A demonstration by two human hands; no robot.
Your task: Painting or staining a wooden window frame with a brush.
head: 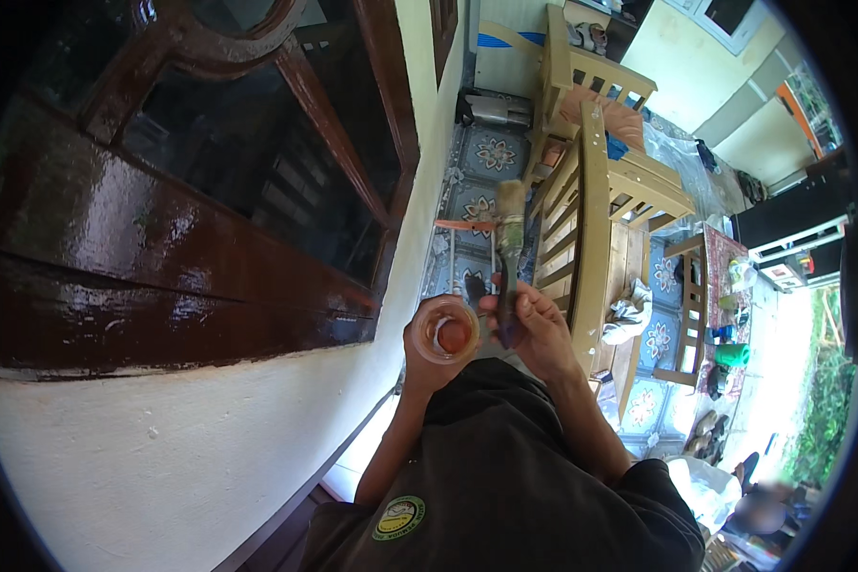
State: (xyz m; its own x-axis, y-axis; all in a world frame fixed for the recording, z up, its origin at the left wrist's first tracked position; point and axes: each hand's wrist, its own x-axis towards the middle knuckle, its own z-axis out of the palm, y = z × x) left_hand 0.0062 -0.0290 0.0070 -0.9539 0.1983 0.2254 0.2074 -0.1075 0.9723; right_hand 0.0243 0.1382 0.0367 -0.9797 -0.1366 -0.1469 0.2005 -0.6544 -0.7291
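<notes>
My left hand [429,368] is wrapped around a clear plastic cup [475,322], its mouth turned up towards me. A small amount of reddish-brown liquid [453,334] lies at the bottom. In my right hand [543,336] is a paintbrush [509,247] held by its dark handle, with the pale bristles pointing up and away from me. Smears cover the brush's ferrule. Cup and brush are side by side in front of my body, apart from each other. To the left stands a glossy dark brown wooden frame [257,268] with glass panes [257,164].
A cream wall [186,429] runs below and beside the frame. Close on my right is a slatted wooden bench [592,236] with a crumpled cloth [629,311] on it. Patterned floor tiles [497,154] lie ahead. A blurred person [758,511] is at the lower right, near several shoes [708,429].
</notes>
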